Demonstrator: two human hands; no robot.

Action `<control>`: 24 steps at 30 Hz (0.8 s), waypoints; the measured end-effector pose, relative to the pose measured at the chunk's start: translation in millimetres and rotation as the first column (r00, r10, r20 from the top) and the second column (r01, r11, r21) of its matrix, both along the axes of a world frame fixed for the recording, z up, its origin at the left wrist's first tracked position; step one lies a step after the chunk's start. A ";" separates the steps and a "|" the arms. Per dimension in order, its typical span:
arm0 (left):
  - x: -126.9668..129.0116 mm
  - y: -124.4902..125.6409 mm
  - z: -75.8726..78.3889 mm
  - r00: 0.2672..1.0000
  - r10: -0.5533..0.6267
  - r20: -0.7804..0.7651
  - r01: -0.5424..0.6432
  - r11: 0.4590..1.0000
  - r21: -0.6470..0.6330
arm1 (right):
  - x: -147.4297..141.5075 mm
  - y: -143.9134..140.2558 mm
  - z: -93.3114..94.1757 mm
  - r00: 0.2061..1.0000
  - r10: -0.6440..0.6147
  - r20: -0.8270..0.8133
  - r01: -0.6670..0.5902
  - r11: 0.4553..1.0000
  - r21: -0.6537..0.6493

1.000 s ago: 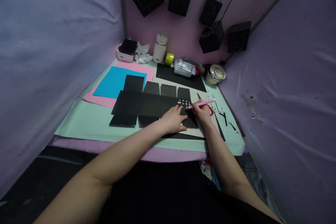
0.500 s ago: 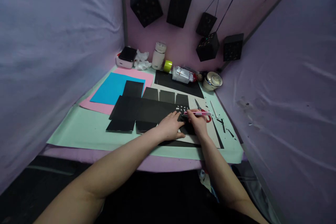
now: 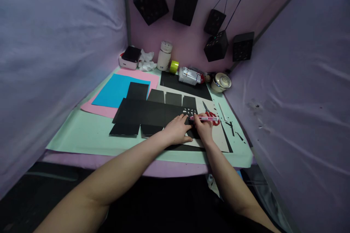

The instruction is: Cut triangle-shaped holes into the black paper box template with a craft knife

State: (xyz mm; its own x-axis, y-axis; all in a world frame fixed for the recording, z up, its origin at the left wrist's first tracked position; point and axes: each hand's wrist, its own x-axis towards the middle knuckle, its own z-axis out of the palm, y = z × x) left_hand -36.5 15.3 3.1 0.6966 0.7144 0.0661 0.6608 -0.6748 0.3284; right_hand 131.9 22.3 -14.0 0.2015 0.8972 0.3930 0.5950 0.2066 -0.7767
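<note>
A black card sheet [image 3: 144,112] with flaps along its edges lies flat on the table. Small triangular cut-outs [image 3: 189,111] show pale at its right end. My left hand [image 3: 177,129] rests flat on the card just below these holes, fingers spread. In my right hand [image 3: 203,127] is a slim pink craft knife [image 3: 206,118], gripped like a pen with its tip end pointing left, close to my left fingertips. The blade is too small to make out. Right behind the knife lie red-handled scissors [image 3: 206,107], partly hidden by it and by my hand.
Blue paper [image 3: 109,93] and pink paper [image 3: 89,107] lie at left. A white bottle [image 3: 164,57], yellow tape roll [image 3: 174,67], plastic case [image 3: 188,75] and lidded pot [image 3: 221,82] line the back. Black scraps [image 3: 232,129] and a white pen [image 3: 222,111] lie right. Black box lanterns [image 3: 186,2] hang above.
My right hand and the knife have shifted slightly left, uncovering more of the scissors' red handles. My left hand stays on the card. The whole view has tilted a little.
</note>
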 end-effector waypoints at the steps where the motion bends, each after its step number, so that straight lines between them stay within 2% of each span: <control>1: 0.2 0.0 0.3 1.000 0.000 0.003 0.000 1.000 -0.001 | -0.2 -0.4 0.2 1.000 0.006 0.000 -0.006 1.000 0.001; 15: 0.3 0.0 2.3 1.000 -0.005 -0.009 0.005 1.000 -0.001 | -1.6 -0.9 2.2 1.000 0.006 0.008 -0.006 1.000 -0.019; 24: 0.3 0.1 2.4 1.000 -0.003 -0.013 0.003 1.000 0.001 | -0.4 -1.1 4.6 0.997 0.061 0.054 -0.061 0.998 0.007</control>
State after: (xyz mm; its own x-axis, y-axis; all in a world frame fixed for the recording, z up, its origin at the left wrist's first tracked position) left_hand -36.2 15.5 5.4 0.6996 0.7122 0.0575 0.6631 -0.6771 0.3192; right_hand 131.5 21.2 -9.4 0.1249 0.9035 0.4101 0.6222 0.2506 -0.7417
